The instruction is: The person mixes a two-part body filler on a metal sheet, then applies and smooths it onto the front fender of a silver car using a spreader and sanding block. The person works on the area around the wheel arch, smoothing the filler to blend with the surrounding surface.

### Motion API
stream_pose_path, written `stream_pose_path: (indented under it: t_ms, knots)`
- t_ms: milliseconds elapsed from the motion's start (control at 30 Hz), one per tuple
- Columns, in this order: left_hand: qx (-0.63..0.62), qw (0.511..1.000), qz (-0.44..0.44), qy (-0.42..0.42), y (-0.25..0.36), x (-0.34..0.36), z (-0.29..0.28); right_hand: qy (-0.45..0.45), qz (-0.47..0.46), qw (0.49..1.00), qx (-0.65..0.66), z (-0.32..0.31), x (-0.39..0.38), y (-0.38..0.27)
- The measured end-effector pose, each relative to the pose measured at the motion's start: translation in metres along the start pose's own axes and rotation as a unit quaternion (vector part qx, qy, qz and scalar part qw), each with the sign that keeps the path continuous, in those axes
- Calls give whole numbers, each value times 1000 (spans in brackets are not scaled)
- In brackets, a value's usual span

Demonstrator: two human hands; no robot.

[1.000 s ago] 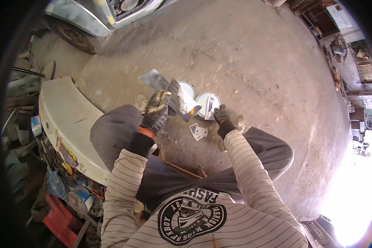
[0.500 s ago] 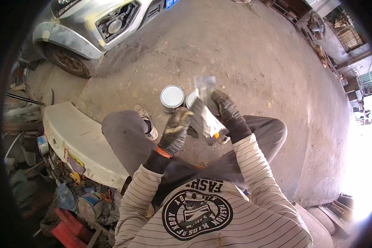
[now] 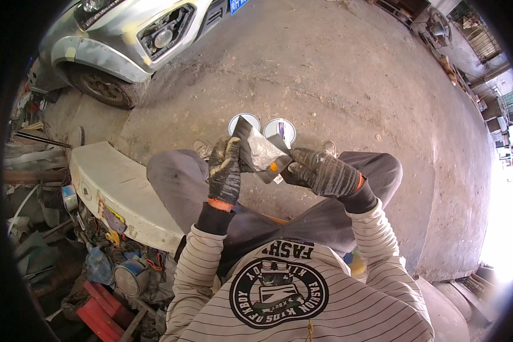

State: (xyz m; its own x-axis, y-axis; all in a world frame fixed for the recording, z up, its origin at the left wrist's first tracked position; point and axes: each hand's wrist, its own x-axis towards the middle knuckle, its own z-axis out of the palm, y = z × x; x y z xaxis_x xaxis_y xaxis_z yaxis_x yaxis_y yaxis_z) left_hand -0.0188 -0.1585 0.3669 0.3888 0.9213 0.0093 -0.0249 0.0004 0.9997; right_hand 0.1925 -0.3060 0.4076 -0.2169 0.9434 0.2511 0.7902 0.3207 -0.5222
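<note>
My left hand, in a dark knitted work glove, grips the left edge of a dark, flat board. On the board lies a crumpled-looking whitish mass, perhaps paste, with a small orange dab at its lower right. My gloved right hand is closed at the board's right end, around a dark flat piece that looks like a scraper blade; the fingers partly hide it. Just beyond stand two round cans, the left can partly covered by the board and the right can with a dark mark on top.
A pale car with an exposed headlight stands at the far left. A cream body panel lies beside my left knee. Left of it is a scrap heap with a paint tin and red pieces. Concrete floor stretches ahead.
My right hand has come down and turned inward, and the upright, blurred flat piece is lowered. My left hand has shifted left, and the board with its whitish mass now faces up between both hands.
</note>
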Motion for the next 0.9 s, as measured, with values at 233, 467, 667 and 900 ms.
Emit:
stream_pose_path:
  t_ms: [233, 467, 667, 900]
  knots:
    - [-276, 946, -102, 134, -11, 11, -2, 76, 326, 935, 118, 4, -7, -6]
    - [-81, 983, -5, 166, -22, 4, 1, 286, 313, 694, 582, 45, -5, -17]
    - [112, 986, 22, 118, -24, -7, -4, 253, 382, 830, 317, 69, 4, -14]
    - [402, 821, 401, 55, -28, -3, -18, 223, 390, 861, 237, 69, 9, -3]
